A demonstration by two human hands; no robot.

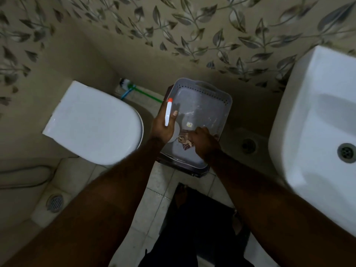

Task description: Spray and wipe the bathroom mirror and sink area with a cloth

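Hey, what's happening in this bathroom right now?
A person stands over a grey basket set between the toilet and the sink. The left hand holds a white spray bottle with an orange tip. The right hand reaches into the basket and grips a patterned cloth at its near end. Neither hand is at the sink, so this looks like gathering supplies.

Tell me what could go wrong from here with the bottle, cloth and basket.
1. The basket is perched on a dark stand; the right hand tugging the cloth could tip it.
2. The left hand holds the spray bottle by its neck; it might slip onto the tiles.
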